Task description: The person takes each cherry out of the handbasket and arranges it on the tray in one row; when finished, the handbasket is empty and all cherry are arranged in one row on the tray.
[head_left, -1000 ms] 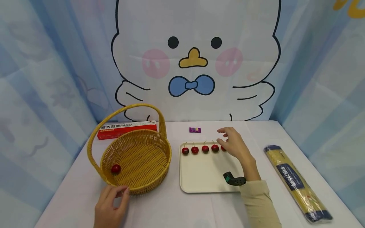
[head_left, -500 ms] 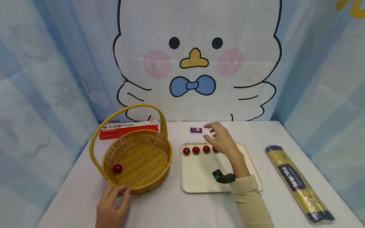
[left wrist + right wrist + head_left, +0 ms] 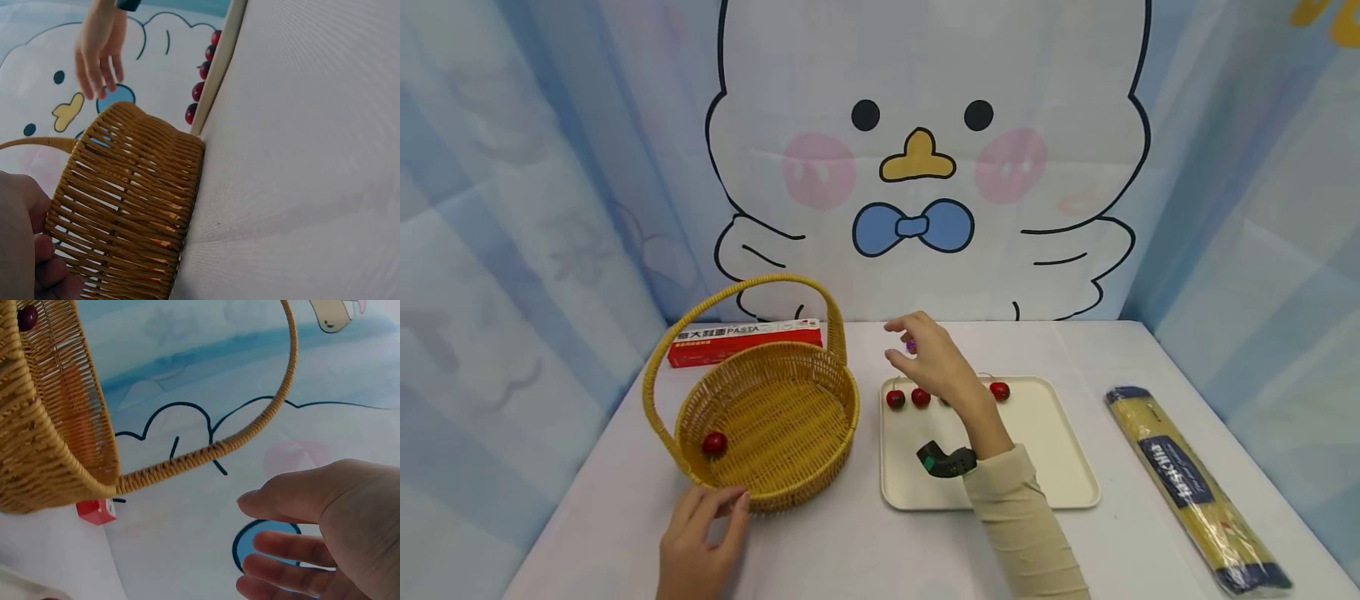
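My left hand [image 3: 702, 537] is at the near rim of a yellow wicker basket [image 3: 831, 467], thumb and fingers pinching it; the left wrist view shows the fingers [image 3: 53, 269] curled at the basket's edge. One dark red cherry [image 3: 714, 443] lies inside the basket. My right hand [image 3: 931, 360] hovers over the back of a cream tray [image 3: 1000, 467], thumb and fingers apart, with nothing between them. Along the tray's back edge runs a row of cherries [image 3: 921, 397], partly hidden by that hand. In the right wrist view the right hand [image 3: 312, 531] is apart from the basket's handle [image 3: 206, 453].
A red and white pasta box [image 3: 745, 340] lies behind the basket. Mostly hidden behind my right hand is a small purple packet [image 3: 912, 346]. A long bag of spaghetti [image 3: 1195, 487] lies on the right. A printed curtain [image 3: 917, 275] hangs behind the table.
My right hand has moved left, from the right end of the cherry row toward its left end, uncovering the rightmost cherry and covering the purple packet. My left hand stays at the basket rim.
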A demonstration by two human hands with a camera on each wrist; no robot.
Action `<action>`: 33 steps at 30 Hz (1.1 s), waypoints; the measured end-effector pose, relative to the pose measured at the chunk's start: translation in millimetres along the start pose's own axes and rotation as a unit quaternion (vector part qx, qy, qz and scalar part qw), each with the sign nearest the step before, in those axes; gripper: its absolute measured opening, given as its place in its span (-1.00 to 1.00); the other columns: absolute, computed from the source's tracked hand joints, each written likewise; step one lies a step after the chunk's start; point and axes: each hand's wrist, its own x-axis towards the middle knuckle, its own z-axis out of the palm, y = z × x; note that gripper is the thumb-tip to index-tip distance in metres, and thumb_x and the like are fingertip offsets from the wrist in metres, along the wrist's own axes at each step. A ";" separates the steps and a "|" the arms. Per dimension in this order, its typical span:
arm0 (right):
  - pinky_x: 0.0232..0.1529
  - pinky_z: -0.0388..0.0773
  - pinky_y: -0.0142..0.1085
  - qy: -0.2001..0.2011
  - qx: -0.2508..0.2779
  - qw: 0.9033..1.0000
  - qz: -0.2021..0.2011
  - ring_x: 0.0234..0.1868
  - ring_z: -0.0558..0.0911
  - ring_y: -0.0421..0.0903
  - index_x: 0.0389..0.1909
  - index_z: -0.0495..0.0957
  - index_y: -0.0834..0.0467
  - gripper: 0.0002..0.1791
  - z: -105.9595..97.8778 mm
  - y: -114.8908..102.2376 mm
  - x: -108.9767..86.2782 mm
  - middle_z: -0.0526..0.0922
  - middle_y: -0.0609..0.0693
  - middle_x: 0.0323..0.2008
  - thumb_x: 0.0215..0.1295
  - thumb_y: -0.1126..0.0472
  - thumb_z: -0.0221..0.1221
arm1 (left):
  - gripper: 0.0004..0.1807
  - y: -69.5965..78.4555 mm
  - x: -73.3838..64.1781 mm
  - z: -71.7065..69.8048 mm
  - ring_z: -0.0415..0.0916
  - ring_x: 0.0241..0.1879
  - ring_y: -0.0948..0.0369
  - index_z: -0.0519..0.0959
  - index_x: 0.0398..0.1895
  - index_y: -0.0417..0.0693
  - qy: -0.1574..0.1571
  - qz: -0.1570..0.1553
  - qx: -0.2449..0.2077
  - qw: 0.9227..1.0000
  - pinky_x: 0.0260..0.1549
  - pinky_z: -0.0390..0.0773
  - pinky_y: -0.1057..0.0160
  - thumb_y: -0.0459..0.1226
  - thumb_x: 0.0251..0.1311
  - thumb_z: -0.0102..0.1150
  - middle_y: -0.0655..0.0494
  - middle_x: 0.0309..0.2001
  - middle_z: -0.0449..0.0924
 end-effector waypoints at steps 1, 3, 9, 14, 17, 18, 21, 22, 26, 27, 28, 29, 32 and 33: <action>0.12 0.63 -0.08 -0.002 0.003 1.000 -0.003 0.10 0.59 0.07 0.21 0.51 0.18 -0.57 3.1 -3.1 1.9 0.54 0.13 0.18 0.36 0.20 0.24 | -0.80 -0.1 -0.1 -0.1 0.43 -0.33 0.35 0.70 -0.35 -0.12 -0.001 -0.001 0.001 1.000 -0.28 0.45 0.69 -0.51 -0.05 0.45 0.24 -0.38 0.45; 0.11 0.63 -0.09 -0.006 0.009 1.000 -0.009 0.11 0.59 0.07 0.21 0.51 0.18 -0.57 9.6 -9.7 5.6 0.55 0.12 0.17 0.36 0.20 0.25 | -0.79 0.1 -0.2 0.2 0.42 -0.33 0.38 0.69 -0.36 -0.12 0.001 -0.002 0.002 1.000 -0.30 0.46 0.66 -0.51 -0.06 0.45 0.23 -0.38 0.45; 0.10 0.64 -0.12 -0.018 0.030 0.999 -0.029 0.10 0.59 0.03 0.21 0.52 0.19 -0.58 28.6 -28.3 17.0 0.56 0.11 0.16 0.36 0.22 0.25 | -0.79 0.3 0.2 1.0 0.43 -0.35 0.35 0.69 -0.37 -0.12 0.002 0.006 0.004 1.000 -0.31 0.47 0.64 -0.52 -0.09 0.46 0.20 -0.40 0.46; 0.11 0.63 -0.11 -0.032 0.045 0.997 -0.054 0.07 0.58 0.02 0.19 0.52 0.20 -0.60 43.3 -39.6 28.8 0.57 0.13 0.13 0.37 0.22 0.24 | -0.79 0.5 -0.1 0.6 0.45 -0.35 0.31 0.69 -0.37 -0.11 -0.001 -0.002 0.007 1.000 -0.32 0.47 0.64 -0.51 -0.08 0.46 0.23 -0.39 0.45; 0.11 0.62 -0.10 -0.044 0.053 0.995 -0.066 0.06 0.59 0.04 0.18 0.52 0.21 -0.62 51.2 -44.2 36.1 0.58 0.13 0.09 0.37 0.22 0.22 | -0.79 0.8 -0.2 0.7 0.44 -0.35 0.34 0.69 -0.37 -0.11 0.000 -0.003 0.007 1.000 -0.31 0.46 0.64 -0.51 -0.07 0.45 0.24 -0.39 0.45; 0.11 0.62 -0.11 -0.049 0.054 0.995 -0.068 0.06 0.59 0.05 0.17 0.53 0.21 -0.62 53.7 -45.5 38.5 0.59 0.13 0.08 0.37 0.21 0.22 | -0.79 0.7 -0.2 0.9 0.43 -0.34 0.36 0.69 -0.37 -0.11 0.001 -0.003 0.008 1.000 -0.31 0.46 0.64 -0.51 -0.07 0.45 0.25 -0.39 0.45; 0.12 0.63 -0.14 -0.064 0.054 0.994 -0.068 0.09 0.61 0.06 0.18 0.52 0.21 -0.61 61.6 -49.6 46.0 0.59 0.13 0.10 0.38 0.19 0.22 | -0.80 -0.4 -0.4 1.3 0.42 -0.33 0.38 0.69 -0.36 -0.13 0.001 0.002 0.001 1.000 -0.29 0.46 0.65 -0.51 -0.06 0.45 0.22 -0.38 0.46; 0.12 0.63 -0.14 -0.070 0.056 0.994 -0.068 0.10 0.62 0.07 0.18 0.52 0.22 -0.60 64.4 -50.8 48.7 0.59 0.14 0.13 0.38 0.18 0.22 | -0.80 -0.8 -0.4 1.3 0.42 -0.33 0.40 0.69 -0.36 -0.13 0.000 0.002 -0.001 1.000 -0.29 0.46 0.66 -0.50 -0.05 0.44 0.22 -0.38 0.46; 0.14 0.62 -0.19 -0.093 0.053 0.992 -0.065 0.10 0.64 0.04 0.21 0.50 0.22 -0.59 75.3 -56.1 58.7 0.60 0.15 0.16 0.40 0.19 0.21 | -0.80 -1.8 -0.9 1.4 0.41 -0.32 0.42 0.68 -0.35 -0.12 -0.001 0.004 -0.005 1.000 -0.29 0.46 0.65 -0.50 -0.05 0.44 0.23 -0.38 0.46; 0.15 0.62 -0.21 -0.098 0.050 0.992 -0.065 0.11 0.64 0.03 0.21 0.50 0.22 -0.59 78.3 -57.2 61.1 0.60 0.15 0.16 0.40 0.19 0.20 | -0.80 -1.6 -0.9 1.3 0.41 -0.32 0.43 0.68 -0.35 -0.11 -0.002 0.003 -0.003 1.000 -0.30 0.46 0.64 -0.50 -0.05 0.45 0.24 -0.38 0.46; 0.15 0.62 -0.22 -0.104 0.048 0.991 -0.064 0.10 0.64 0.02 0.21 0.50 0.23 -0.59 81.4 -58.5 63.2 0.61 0.15 0.16 0.40 0.19 0.20 | -0.79 -1.6 -0.9 1.3 0.40 -0.32 0.43 0.68 -0.35 -0.10 -0.001 0.004 -0.002 1.000 -0.30 0.46 0.64 -0.50 -0.05 0.45 0.24 -0.38 0.46; 0.15 0.62 -0.25 -0.107 0.042 0.991 -0.064 0.10 0.64 -0.01 0.21 0.51 0.21 -0.59 84.2 -59.7 65.3 0.61 0.13 0.15 0.40 0.18 0.20 | -0.79 -1.4 -0.7 1.0 0.40 -0.32 0.43 0.68 -0.35 -0.10 -0.001 0.004 0.000 1.000 -0.30 0.46 0.63 -0.50 -0.06 0.45 0.25 -0.38 0.46; 0.13 0.61 -0.32 -0.112 0.031 0.991 -0.070 0.09 0.64 -0.06 0.19 0.52 0.20 -0.61 93.0 -63.1 72.0 0.63 0.08 0.14 0.41 0.16 0.20 | -0.78 -0.5 -0.3 0.5 0.39 -0.33 0.43 0.68 -0.36 -0.09 -0.002 0.002 0.006 1.000 -0.33 0.45 0.61 -0.50 -0.06 0.46 0.25 -0.39 0.46; 0.13 0.61 -0.33 -0.111 0.031 0.991 -0.072 0.09 0.64 -0.07 0.19 0.53 0.19 -0.61 96.2 -63.9 74.5 0.63 0.07 0.14 0.41 0.15 0.20 | -0.79 -0.2 0.0 0.3 0.38 -0.33 0.44 0.68 -0.36 -0.08 -0.004 0.000 0.008 1.000 -0.33 0.44 0.60 -0.49 -0.06 0.46 0.25 -0.39 0.46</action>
